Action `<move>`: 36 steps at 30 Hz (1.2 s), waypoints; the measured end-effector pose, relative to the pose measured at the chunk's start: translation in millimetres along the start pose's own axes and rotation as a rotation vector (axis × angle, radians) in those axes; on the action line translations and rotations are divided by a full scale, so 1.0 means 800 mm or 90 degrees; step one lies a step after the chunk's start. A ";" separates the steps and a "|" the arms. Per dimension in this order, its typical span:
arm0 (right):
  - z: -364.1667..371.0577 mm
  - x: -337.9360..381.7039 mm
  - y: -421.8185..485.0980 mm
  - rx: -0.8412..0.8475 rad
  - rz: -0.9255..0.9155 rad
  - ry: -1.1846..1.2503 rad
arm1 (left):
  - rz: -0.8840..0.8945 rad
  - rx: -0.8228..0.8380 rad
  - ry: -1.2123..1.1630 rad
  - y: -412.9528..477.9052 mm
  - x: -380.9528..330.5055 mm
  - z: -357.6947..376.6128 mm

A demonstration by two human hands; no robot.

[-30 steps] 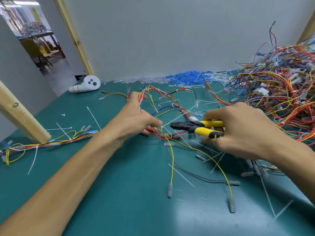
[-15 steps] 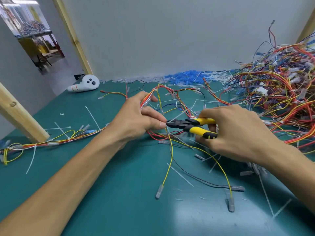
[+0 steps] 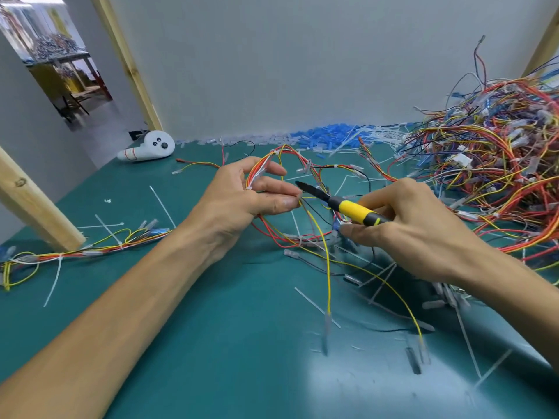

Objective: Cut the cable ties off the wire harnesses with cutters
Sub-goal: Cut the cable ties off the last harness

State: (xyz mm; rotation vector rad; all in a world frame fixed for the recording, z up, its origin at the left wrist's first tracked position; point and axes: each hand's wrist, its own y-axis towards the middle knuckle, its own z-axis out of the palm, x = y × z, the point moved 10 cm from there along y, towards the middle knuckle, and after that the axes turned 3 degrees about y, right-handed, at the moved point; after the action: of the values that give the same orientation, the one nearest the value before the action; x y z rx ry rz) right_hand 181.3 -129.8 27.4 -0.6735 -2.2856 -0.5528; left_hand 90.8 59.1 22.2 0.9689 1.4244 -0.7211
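2 hands are at work over the green worktop (image 3: 211, 343), and the cutters (image 3: 352, 209) sit right in the middle of it. The right hand (image 3: 417, 234) has its grip wrapped round the yellow-and-black handles, fingers curled tight, black nose aimed up and to the left. Whether the jaws are parted I cannot tell; they read as 1 dark point.

Just left of the cutters, the left hand (image 3: 242, 201) has its grip on 1 wire harness (image 3: 258, 172). Red, orange and yellow wires run between the fingers, and thumb and fingertip pinch a strand right at the cutters' nose. The harness loops up beyond the cutters and trails down under them. 2 yellow leads hang nearer the camera than the cutters and end in clear sleeves on the worktop.

Far right of the cutters, a big tangled pile of harnesses (image 3: 490, 164) is heaped up. Far left of the cutters, another harness (image 3: 90, 253) lies stretched flat with white ties on it. Loose white cable ties (image 3: 162, 206) are scattered left of the cutters and below them.

Beyond the cutters, against the wall, lies a drift of blue sleeves (image 3: 329, 137). Beyond and to the left sits a white controller (image 3: 148, 149).
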 end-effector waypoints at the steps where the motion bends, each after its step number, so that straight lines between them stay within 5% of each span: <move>1: 0.000 0.002 0.001 -0.007 -0.002 0.004 | -0.002 -0.007 0.014 0.000 0.000 -0.002; 7: -0.031 0.001 0.000 -0.133 -0.045 -0.006 | -0.052 -0.103 0.084 0.002 0.008 -0.022; 10: -0.030 0.006 -0.002 -0.107 -0.060 -0.097 | -0.049 -0.182 0.319 0.002 0.005 -0.037; 13: -0.018 0.014 -0.006 -0.068 -0.065 -0.158 | 0.138 -0.244 0.574 -0.016 -0.043 -0.026; 15: -0.012 0.014 -0.006 -0.050 -0.061 -0.182 | 0.190 -0.188 0.651 -0.021 -0.053 -0.008; 18: -0.014 0.011 -0.005 -0.062 -0.059 -0.199 | 0.061 0.044 0.720 -0.016 -0.011 0.020; 20: -0.017 0.010 -0.004 -0.068 -0.056 -0.212 | 0.053 0.098 0.775 -0.017 0.003 0.030; 25: -0.018 0.010 -0.004 -0.056 -0.040 -0.235 | 0.115 0.088 0.815 -0.015 0.001 0.033; 36: -0.015 0.004 -0.004 -0.031 -0.027 -0.315 | 0.108 0.044 0.559 -0.012 -0.004 0.030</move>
State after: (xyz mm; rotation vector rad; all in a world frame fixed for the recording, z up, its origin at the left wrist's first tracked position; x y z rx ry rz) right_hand 182.9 -137.7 37.1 -0.8634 -2.7573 -0.5032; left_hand 93.8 33.3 21.6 1.5436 2.0308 -0.1992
